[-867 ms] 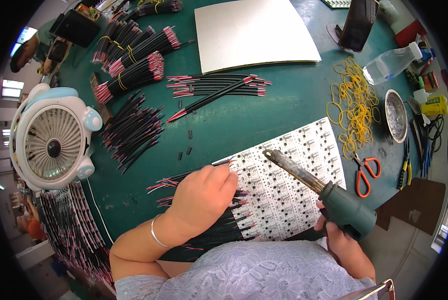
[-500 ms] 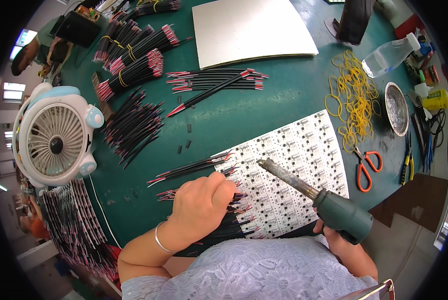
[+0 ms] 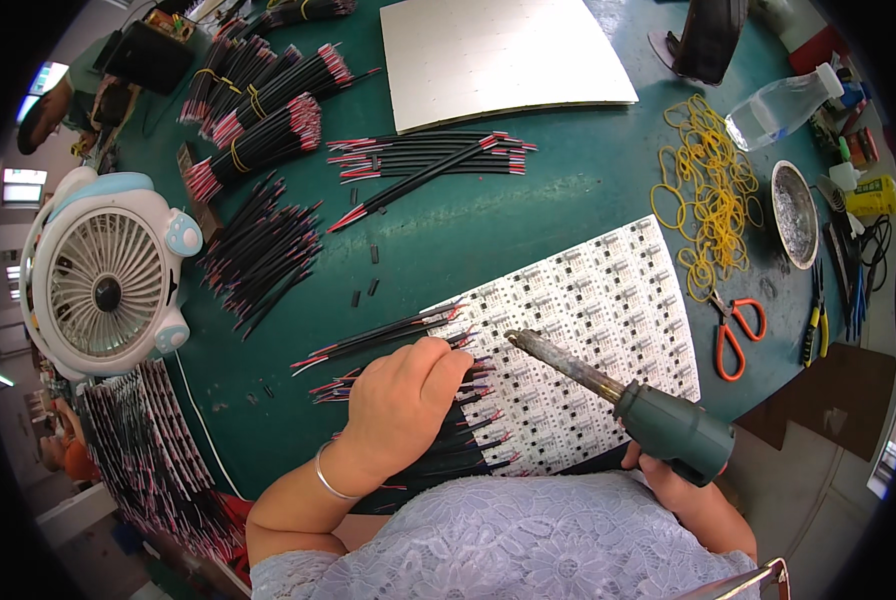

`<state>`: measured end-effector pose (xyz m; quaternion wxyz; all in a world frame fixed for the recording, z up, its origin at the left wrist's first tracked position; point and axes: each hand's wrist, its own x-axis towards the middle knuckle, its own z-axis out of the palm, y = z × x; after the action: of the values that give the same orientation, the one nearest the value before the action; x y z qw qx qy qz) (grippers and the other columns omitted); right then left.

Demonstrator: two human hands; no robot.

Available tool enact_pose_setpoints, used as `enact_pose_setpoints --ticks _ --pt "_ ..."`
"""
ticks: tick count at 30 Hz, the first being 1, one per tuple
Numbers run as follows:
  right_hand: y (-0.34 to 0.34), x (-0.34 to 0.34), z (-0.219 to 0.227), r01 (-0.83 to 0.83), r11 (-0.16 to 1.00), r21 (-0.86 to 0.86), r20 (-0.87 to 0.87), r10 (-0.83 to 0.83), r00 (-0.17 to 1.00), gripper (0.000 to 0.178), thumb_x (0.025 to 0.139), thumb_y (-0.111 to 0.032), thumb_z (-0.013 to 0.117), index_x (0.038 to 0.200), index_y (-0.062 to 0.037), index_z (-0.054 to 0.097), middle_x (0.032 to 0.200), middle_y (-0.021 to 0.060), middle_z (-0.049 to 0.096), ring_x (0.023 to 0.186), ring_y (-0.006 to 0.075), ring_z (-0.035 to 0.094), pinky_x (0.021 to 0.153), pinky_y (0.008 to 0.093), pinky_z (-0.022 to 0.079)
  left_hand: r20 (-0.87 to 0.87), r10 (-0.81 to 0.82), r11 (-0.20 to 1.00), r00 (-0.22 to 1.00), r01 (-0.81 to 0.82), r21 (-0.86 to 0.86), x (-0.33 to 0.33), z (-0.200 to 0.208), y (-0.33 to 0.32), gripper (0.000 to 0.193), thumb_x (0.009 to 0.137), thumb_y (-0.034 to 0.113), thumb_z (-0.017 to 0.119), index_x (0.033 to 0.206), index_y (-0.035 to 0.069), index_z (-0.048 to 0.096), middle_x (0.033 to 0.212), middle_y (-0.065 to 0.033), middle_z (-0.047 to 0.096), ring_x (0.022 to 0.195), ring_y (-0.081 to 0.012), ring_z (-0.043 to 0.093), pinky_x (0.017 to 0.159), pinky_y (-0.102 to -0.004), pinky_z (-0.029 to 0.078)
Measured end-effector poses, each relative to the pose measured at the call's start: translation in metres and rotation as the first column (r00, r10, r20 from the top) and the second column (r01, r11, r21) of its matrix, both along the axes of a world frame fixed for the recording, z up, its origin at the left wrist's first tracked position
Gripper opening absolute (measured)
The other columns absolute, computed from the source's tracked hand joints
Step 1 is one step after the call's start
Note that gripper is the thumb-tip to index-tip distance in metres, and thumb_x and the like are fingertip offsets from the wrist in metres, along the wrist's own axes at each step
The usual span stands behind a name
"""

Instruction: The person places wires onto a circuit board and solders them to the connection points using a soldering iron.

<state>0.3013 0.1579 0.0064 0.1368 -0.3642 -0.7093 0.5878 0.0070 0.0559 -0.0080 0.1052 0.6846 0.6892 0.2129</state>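
In my right hand (image 3: 671, 488) is a dark green hot-air gun (image 3: 676, 432); its long, scorched metal nozzle points left over the white circuit board sheet (image 3: 608, 300). The sheet carries rows of small black parts. My left hand (image 3: 400, 408) is closed at the sheet's left edge, fingers pressed together over the wire ends there; what they pinch is hidden beneath the hand. Black-sleeved wires (image 3: 383, 336) with red and white ends lie along this edge, above and below the hand. The nozzle tip sits a short way right of my left fingers.
A white fan (image 3: 108, 285) stands at the left. Bundled wires (image 3: 263, 145) and loose wires (image 3: 428, 165) lie farther back, near a white board stack (image 3: 498, 65). To the right are yellow rubber bands (image 3: 713, 190), a metal bowl (image 3: 794, 215), a plastic bottle (image 3: 783, 108) and orange-handled cutters (image 3: 733, 335).
The hot-air gun has shifted slightly left, bringing its nozzle tip nearer my left hand. My left hand stays closed at nearly the same spot.
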Motion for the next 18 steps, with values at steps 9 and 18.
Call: enact_pose_setpoints --ticks 9,18 --pt "-0.0009 0.0034 0.0003 -0.024 1.000 0.002 -0.002 0.024 1.000 0.027 0.074 -0.004 0.066 0.101 -0.0024 0.067 0.093 0.0122 0.068 0.078 0.0288 0.065 0.071 0.0368 0.051 -0.097 -0.081 0.995 0.992 0.087 0.057 -0.0016 0.0017 0.0001 0.026 0.070 0.007 0.065 0.096 0.007 0.067 0.088 -0.0049 0.057 0.065 -0.0208 0.054 0.054 -0.0316 0.045" --pt "0.0032 0.0025 -0.0021 -0.208 0.948 0.239 0.037 0.205 0.978 0.024 0.084 -0.013 0.059 0.104 0.0021 0.059 0.077 0.0081 0.062 0.061 0.0160 0.064 0.060 0.0291 0.052 -0.106 -0.045 0.997 0.993 0.051 0.054 0.0014 0.0064 -0.0023 0.031 0.069 0.005 0.068 0.099 0.007 0.069 0.086 -0.0036 0.056 0.063 -0.0185 0.057 0.052 -0.0307 0.045"
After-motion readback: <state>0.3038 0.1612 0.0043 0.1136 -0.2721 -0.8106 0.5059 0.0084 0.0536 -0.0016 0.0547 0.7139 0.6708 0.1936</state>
